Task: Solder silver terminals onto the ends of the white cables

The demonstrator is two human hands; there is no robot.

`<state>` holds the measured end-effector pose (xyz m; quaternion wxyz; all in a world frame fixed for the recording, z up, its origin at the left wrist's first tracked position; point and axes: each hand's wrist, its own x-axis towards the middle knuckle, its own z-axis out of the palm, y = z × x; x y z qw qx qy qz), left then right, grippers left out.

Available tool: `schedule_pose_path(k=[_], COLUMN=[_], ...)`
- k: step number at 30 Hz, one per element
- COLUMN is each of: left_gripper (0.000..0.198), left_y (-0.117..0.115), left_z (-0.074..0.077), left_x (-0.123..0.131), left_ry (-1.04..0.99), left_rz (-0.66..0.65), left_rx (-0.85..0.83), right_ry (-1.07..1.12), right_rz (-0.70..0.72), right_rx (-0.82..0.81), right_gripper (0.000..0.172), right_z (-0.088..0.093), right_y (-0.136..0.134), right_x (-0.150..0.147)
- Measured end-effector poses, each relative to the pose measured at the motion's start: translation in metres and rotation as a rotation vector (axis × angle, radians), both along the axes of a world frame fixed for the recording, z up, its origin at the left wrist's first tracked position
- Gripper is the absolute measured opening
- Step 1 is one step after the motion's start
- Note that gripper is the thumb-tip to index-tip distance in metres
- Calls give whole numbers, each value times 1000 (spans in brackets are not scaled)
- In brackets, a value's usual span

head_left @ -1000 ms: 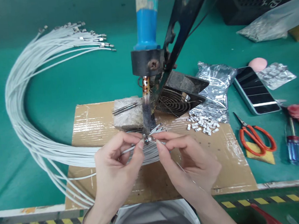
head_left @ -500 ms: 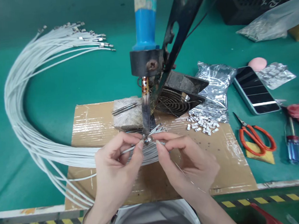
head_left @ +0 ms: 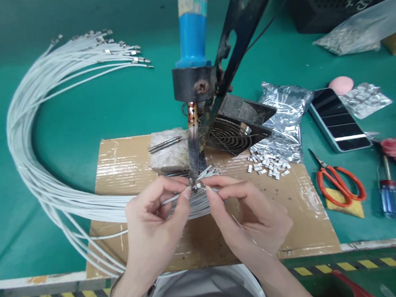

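Observation:
Pinched between the thumb and fingers of my left hand (head_left: 157, 221) is one white cable (head_left: 169, 200), its end at the soldering iron's tip. My right hand (head_left: 250, 211) is closed on a thin solder wire (head_left: 241, 228) that trails back over the palm; a small metal connector sits by its fingertips. The soldering iron (head_left: 193, 144) hangs upright from a clamp, tip down between both hands. Under my hands runs a bundle of white cables (head_left: 95, 206), curving round to the left, with metal connectors on its far ends.
A cardboard sheet (head_left: 305, 222) lies under the work. Behind stand a small black fan (head_left: 234, 133) and a black bracket (head_left: 239, 24). To the right are loose metal connectors (head_left: 270, 164), a silvery bag (head_left: 284, 108), a phone (head_left: 339, 120), orange-handled scissors (head_left: 340, 184) and a screwdriver (head_left: 390, 196).
Both hands stay nearly where they were at the iron's tip. The right hand has shifted very slightly, and the cable bundle at the left has moved a little to the right.

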<state>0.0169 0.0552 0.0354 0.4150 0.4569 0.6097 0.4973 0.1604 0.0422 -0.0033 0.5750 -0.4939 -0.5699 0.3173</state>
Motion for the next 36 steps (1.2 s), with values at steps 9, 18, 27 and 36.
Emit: schedule_pose_path(k=[9, 18, 27, 36], left_gripper=[18, 18, 18, 18], left_y=[0, 0, 2, 0], left_z=[-2, -1, -4, -4], left_x=[-1, -1, -1, -2], left_ry=[-16, -13, -20, -1], left_rz=[-7, 11, 1, 1], left_rx=[32, 42, 39, 16], right_ry=[11, -13, -59, -95], right_rz=[6, -8, -18, -11], right_rx=[4, 11, 36, 79], right_gripper=[21, 19, 19, 19], right_z=[-1, 0, 0, 3], right_y=[0, 1, 2, 2], right_x=[0, -1, -1, -1])
